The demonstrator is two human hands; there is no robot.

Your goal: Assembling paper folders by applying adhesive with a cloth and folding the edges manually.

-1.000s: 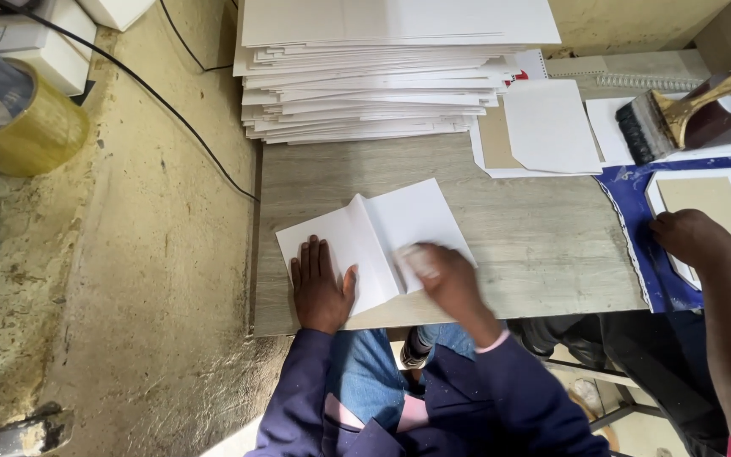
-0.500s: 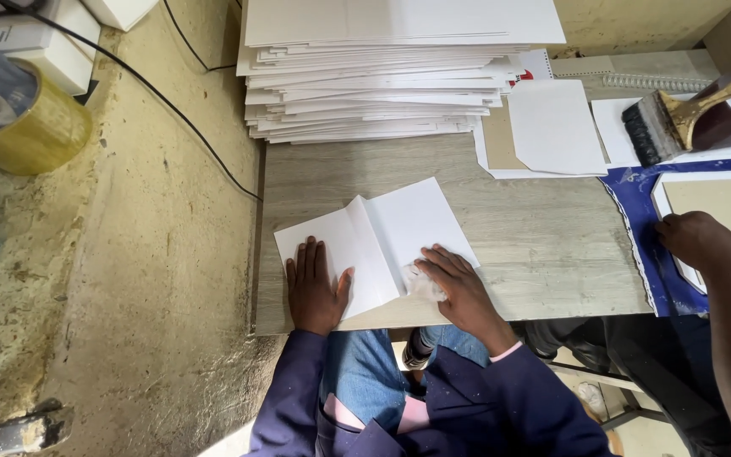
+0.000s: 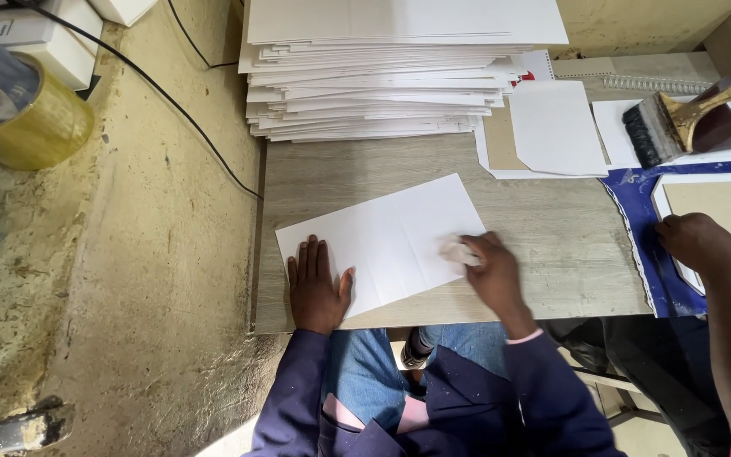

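Observation:
A white folded sheet (image 3: 387, 237) lies flat on the grey wooden board (image 3: 543, 245) in front of me. My left hand (image 3: 316, 288) presses flat on the sheet's near left part, fingers spread. My right hand (image 3: 492, 275) is at the sheet's right edge, fingers closed on a small crumpled white wad (image 3: 457, 250) that rests against the paper.
A tall stack of white sheets (image 3: 382, 72) stands at the board's far side. Loose white and brown pieces (image 3: 543, 131) lie to its right, with a wide brush (image 3: 678, 118). Another person's hand (image 3: 700, 241) rests on blue material (image 3: 636, 220) with a brown card (image 3: 717, 211). A yellow tape roll (image 3: 31, 127) and black cable (image 3: 171, 101) lie left.
The sheet, raised along its fold before, now lies flat. My right hand has slid rightwards with the wad to the sheet's right edge. My left hand has stayed put.

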